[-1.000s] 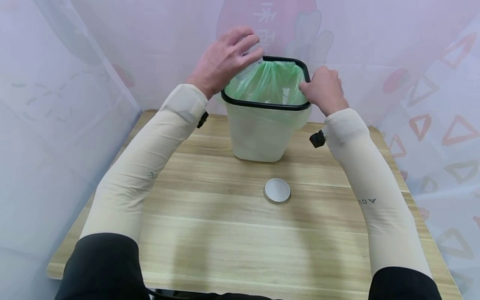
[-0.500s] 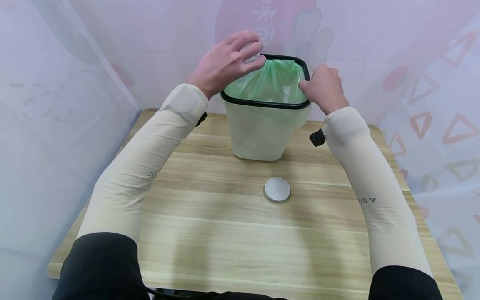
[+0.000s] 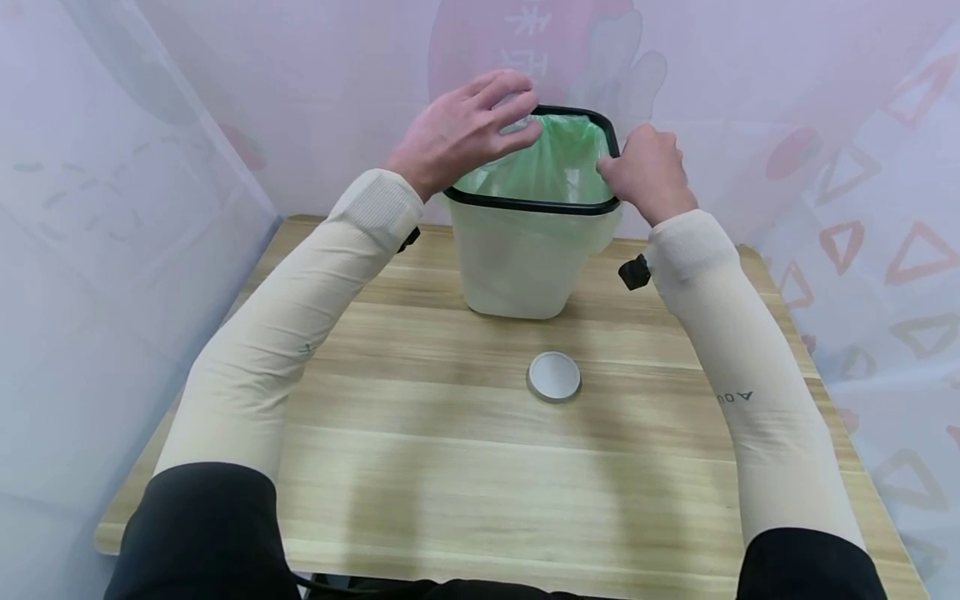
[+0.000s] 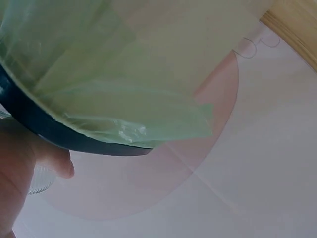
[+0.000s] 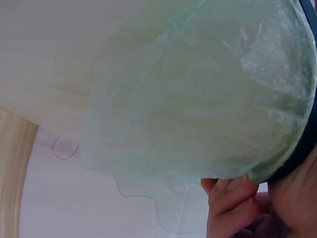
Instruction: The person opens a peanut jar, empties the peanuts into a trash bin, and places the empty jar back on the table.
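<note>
My left hand (image 3: 476,129) is over the back left of a whitish bin (image 3: 517,267), its fingers curled around a clear ribbed container (image 4: 42,179). Most of that container is hidden by the hand; it shows below the fingers in the left wrist view. Inside the bin hangs a green plastic bag (image 3: 566,154), held under a black rim (image 3: 525,205). My right hand (image 3: 651,173) grips the rim at the right side, thumb over the inner edge. In the right wrist view, its curled fingers (image 5: 230,203) lie under the bag's overhanging edge.
A flat round grey lid (image 3: 554,376) lies on the wooden table (image 3: 480,467), in front of the bin. Printed cloth walls (image 3: 337,108) enclose the table at the back and both sides.
My left hand has moved slightly down and to the right over the bin, with the clear container still in it. My right hand stays on the rim.
</note>
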Demonstrator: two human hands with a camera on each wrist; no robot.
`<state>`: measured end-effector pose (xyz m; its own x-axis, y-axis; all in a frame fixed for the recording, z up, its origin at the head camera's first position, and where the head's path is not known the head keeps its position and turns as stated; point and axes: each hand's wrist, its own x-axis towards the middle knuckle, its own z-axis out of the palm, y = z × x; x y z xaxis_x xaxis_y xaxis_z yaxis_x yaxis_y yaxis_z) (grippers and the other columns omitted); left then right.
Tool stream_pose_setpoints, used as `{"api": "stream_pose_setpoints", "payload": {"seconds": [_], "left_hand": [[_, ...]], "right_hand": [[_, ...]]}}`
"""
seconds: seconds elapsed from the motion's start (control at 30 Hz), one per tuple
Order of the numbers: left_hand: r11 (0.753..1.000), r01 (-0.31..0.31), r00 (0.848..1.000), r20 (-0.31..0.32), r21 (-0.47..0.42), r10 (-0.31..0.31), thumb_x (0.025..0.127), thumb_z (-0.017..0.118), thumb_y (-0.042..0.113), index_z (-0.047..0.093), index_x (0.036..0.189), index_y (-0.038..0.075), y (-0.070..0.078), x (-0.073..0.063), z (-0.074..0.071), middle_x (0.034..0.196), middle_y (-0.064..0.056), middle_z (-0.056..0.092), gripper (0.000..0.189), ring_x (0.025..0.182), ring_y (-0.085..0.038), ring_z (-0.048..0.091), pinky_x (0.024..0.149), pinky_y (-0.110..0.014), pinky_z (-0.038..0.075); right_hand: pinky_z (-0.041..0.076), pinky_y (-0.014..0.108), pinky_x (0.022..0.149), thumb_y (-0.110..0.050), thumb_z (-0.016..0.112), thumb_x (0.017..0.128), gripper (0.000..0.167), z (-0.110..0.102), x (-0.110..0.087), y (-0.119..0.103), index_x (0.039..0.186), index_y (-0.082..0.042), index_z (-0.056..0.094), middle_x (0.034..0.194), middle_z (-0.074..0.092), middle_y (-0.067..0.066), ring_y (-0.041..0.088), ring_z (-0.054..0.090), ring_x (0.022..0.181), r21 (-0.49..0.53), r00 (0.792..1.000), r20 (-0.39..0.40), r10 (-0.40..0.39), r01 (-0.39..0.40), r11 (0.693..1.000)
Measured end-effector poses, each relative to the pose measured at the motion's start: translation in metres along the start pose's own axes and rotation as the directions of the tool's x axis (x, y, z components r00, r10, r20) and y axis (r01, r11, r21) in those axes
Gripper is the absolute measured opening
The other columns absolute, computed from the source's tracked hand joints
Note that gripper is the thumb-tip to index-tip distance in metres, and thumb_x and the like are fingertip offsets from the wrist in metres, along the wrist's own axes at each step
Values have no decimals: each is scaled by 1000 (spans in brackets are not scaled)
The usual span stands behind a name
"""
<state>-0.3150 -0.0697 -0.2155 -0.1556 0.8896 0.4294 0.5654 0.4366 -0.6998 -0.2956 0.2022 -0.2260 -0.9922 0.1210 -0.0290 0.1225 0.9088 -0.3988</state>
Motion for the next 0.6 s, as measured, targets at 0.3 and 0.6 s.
{"api": "stream_pose_setpoints", "payload": {"seconds": [0.3,0.6], "left_hand": [[996,61,998,0,-61,-61,103,38,-19,61,134,8,0,-4,-1,144,-17,61,47,139,-34,54,125,-39,41],[984,158,987,-30,-88,-161,102,28,-18,56,137,5,-2,-7,1,139,-18,61,51,134,-36,56,122,-39,45]], "right_hand": [[50,34,58,-35,51,103,34,1,0,-1,80,-10,48,72,47,3,25,55,67,6,1000,1,-4,4,1000],[49,34,56,-34,50,102,32,3,0,0,81,-10,49,74,49,4,26,55,66,12,1000,-3,-10,10,1000]]}}
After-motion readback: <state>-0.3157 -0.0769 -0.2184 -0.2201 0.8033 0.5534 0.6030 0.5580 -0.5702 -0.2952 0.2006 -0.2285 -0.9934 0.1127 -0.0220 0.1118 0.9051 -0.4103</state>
